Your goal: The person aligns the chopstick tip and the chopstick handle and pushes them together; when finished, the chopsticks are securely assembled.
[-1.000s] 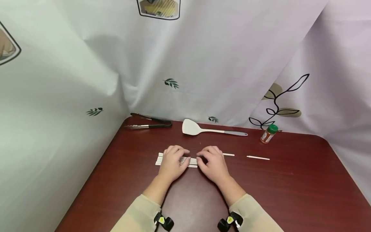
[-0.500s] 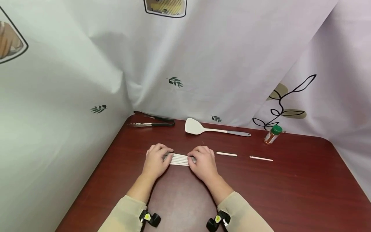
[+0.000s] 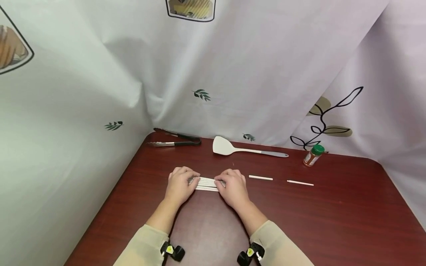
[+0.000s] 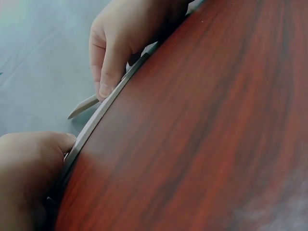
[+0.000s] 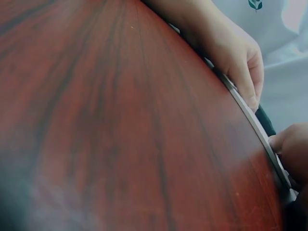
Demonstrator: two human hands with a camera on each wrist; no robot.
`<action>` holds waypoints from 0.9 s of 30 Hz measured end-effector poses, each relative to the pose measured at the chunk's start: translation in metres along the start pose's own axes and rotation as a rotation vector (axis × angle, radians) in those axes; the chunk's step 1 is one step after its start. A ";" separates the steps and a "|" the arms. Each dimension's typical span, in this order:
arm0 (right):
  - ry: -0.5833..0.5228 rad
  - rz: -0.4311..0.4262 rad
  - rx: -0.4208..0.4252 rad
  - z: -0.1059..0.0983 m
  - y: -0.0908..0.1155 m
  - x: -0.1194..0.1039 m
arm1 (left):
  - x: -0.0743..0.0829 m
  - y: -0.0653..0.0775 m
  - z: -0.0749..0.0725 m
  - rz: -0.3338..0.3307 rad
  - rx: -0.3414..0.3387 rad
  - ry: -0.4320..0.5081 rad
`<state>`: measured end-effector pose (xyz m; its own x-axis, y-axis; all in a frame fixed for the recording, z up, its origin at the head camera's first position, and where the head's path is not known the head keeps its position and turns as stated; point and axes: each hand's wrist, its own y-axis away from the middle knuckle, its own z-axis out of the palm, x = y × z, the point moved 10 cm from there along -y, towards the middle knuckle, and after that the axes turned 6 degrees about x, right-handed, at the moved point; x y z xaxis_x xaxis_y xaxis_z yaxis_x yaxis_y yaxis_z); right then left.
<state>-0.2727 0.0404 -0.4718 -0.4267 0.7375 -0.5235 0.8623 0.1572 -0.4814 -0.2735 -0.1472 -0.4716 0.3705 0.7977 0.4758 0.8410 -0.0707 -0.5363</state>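
Observation:
Several slim white sticks lie side by side in a row on the table, showing between my two hands in the head view. A narrow dark gap runs between the front sticks and those behind. My left hand holds the row's left end, thumb in front and fingers curled over behind. At the right end, my right hand grips it the same way. Both ends are hidden under the hands. In the left wrist view the sticks appear edge-on, low on the tabletop, with thumbs right at them.
Right of the hands lie a loose white stick and a thinner white stick. Along the back are metal tongs with black handles, a white spatula and a green-capped spice jar. Fabric hangs behind the table.
Both hands have shifted left along the sticks, the left one out to their left end. Over the last half second the hands barely moved, and a gap opened between the front sticks.

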 end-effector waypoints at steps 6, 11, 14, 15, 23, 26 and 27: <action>-0.026 0.121 -0.062 0.003 0.000 0.002 | -0.002 0.001 0.000 -0.010 -0.004 0.002; -0.021 0.140 -0.074 0.005 0.001 0.003 | -0.003 0.001 0.001 -0.023 -0.013 -0.001; -0.013 0.126 -0.061 0.006 0.001 0.003 | -0.004 0.001 0.002 -0.034 -0.015 -0.005; -0.013 0.121 -0.056 0.006 0.002 0.003 | -0.004 0.001 0.002 -0.038 -0.015 -0.005; -0.047 0.038 0.063 -0.005 0.001 0.000 | -0.002 -0.001 -0.007 -0.024 0.069 0.011; -0.058 -0.031 0.126 -0.013 0.000 -0.004 | -0.002 -0.001 -0.011 -0.011 0.123 0.001; -0.061 -0.051 0.142 -0.015 0.000 -0.004 | -0.001 -0.001 -0.012 -0.005 0.136 -0.003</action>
<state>-0.2665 0.0473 -0.4587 -0.4886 0.6887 -0.5357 0.7937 0.0958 -0.6008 -0.2703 -0.1550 -0.4632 0.3653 0.7997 0.4764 0.7816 0.0146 -0.6237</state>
